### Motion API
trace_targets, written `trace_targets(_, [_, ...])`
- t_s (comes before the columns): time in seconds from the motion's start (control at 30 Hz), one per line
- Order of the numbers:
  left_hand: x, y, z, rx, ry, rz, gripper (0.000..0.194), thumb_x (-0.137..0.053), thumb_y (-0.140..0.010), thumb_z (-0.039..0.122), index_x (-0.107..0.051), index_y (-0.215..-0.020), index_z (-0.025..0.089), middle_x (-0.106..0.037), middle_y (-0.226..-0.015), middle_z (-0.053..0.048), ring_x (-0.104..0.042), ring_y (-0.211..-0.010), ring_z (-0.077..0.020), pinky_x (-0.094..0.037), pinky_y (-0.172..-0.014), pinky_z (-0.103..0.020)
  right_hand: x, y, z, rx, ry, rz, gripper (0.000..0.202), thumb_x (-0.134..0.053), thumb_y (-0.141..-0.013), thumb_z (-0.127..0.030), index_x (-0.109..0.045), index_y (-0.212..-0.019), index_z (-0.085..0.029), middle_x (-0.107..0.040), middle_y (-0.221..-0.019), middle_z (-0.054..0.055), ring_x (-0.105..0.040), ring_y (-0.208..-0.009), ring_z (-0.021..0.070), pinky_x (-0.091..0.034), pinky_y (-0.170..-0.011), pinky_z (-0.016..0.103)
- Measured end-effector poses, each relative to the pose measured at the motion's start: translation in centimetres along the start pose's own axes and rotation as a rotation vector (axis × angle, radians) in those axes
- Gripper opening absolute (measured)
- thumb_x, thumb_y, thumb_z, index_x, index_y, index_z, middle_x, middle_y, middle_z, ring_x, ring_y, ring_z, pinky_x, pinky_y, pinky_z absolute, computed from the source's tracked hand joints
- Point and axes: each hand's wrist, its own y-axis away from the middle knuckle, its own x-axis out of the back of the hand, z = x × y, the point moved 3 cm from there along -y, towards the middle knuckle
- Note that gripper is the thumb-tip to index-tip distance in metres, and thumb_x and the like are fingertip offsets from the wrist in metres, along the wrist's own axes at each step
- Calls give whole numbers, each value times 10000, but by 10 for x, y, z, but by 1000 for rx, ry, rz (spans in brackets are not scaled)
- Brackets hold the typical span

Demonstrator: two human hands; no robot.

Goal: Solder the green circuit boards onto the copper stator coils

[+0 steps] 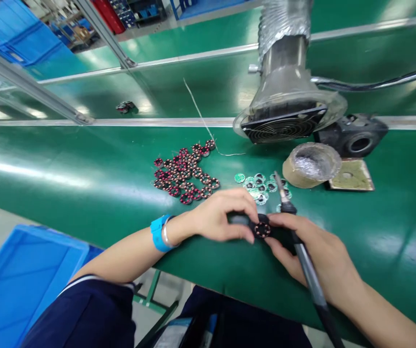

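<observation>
A small motor stator (262,229), a dark ring with copper windings, stands on a black holder on the bench between my hands. My left hand (226,215) is closed about its left side, thumb and fingers at the edge. From the right, my right hand (319,256) touches it with thumb and forefinger. A soldering iron (307,270) lies across that hand, its tip pointing up and away above the bench. Just beyond are several green-and-white round circuit boards (260,186). Farther left lies a cluster of similar copper-wound stators (186,174).
A fume extractor hood (288,106) hangs over the bench's right side. Below it stand a round tub (311,166), a yellowish sponge tray (353,175) and a black iron stand (356,135). Solder wire (200,113) curves behind the stators. A blue crate (30,285) sits lower left.
</observation>
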Motion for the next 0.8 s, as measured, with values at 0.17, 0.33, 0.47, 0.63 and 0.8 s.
trace_targets(0.17, [-20, 0, 13, -114, -284, -50, 78, -615, -917, 197, -688, -944, 196, -676, -884, -48, -625, -832, -161, -513, -771, -282, -7, -1, -2, -32, -142, -38, 404, -565, -817, -129, -493, -1199, -239, -698, -977, 24, -665, -840, 146, -543, -770, 263])
trace_targets(0.33, [-9, 1, 16, -279, -223, -33, 227, -516, -897, 48, -647, -919, 233, -673, -782, -6, -613, -717, -139, -511, -672, -254, -13, -6, 2, 14, -60, -42, 426, -583, -768, -153, -462, -1161, -262, -676, -870, -29, -630, -775, 128, -512, -749, 231])
trace_targets(0.47, [-4, 4, 23, -291, -306, -8, 226, -603, -848, 81, -621, -1020, 228, -692, -840, -17, -640, -789, -156, -549, -720, -258, -14, -5, 0, 11, -46, 0, 427, -606, -758, -165, -457, -1148, -255, -681, -879, -25, -628, -761, 130, -511, -726, 230])
trace_targets(0.63, [-20, 2, 20, -254, -419, -2, 164, -598, -891, 135, -657, -1006, 237, -700, -891, -17, -620, -858, -163, -515, -790, -277, -13, -4, -2, 15, -55, 49, 422, -626, -748, -196, -471, -1136, -247, -684, -886, -23, -636, -757, 128, -533, -721, 231])
trace_targets(0.8, [-22, 4, 20, -311, -441, -57, 218, -486, -919, 104, -658, -877, 232, -708, -825, 0, -597, -808, -146, -472, -774, -284, -8, -3, -6, 11, -69, 41, 317, -577, -825, -158, -525, -1127, -240, -700, -911, 12, -666, -787, 142, -553, -706, 259])
